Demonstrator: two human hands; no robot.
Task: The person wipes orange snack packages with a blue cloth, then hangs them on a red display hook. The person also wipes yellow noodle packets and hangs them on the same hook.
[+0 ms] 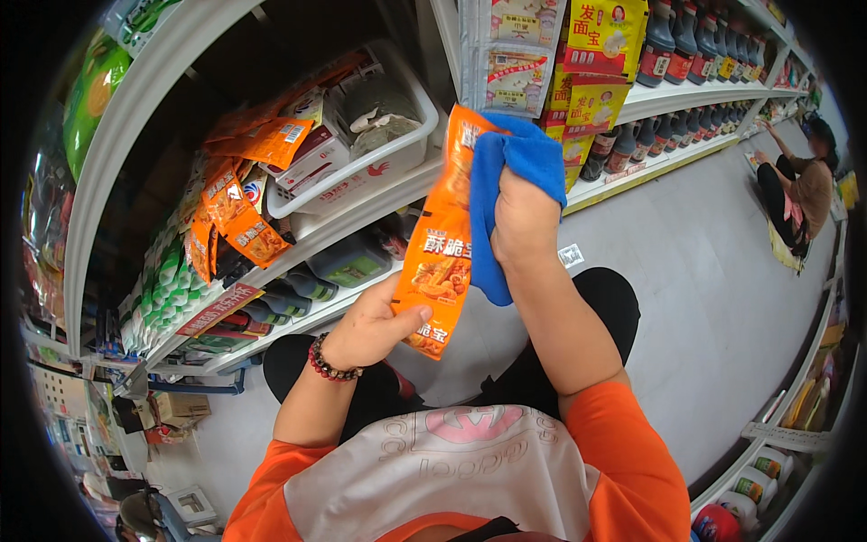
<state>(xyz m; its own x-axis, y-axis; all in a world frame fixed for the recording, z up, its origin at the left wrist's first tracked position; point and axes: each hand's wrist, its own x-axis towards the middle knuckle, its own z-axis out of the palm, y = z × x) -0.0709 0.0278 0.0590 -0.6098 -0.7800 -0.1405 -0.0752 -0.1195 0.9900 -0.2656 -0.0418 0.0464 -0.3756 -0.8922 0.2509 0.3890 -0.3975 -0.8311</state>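
Observation:
A strip of joined orange food packets (440,261) runs upright in front of me, between my two hands. My left hand (372,325) grips its lower end, the thumb lying over the front. A blue cloth (491,210) is bunched in my right hand (528,217) and lies against the upper right side of the strip. The cloth hides part of the packets there, so whether the right fingers also pinch the strip cannot be seen. More orange packets (254,237) hang over the shelf edge on the left, beside a white plastic basket (359,179) holding boxes and bags.
Green and white packets (166,298) fill the left shelf, with dark bottles (291,291) below. Yellow sachets (603,40) hang ahead. Sauce bottles (684,47) line the far shelves. Another person (806,183) sits low at the right; someone else (142,515) is at the lower left.

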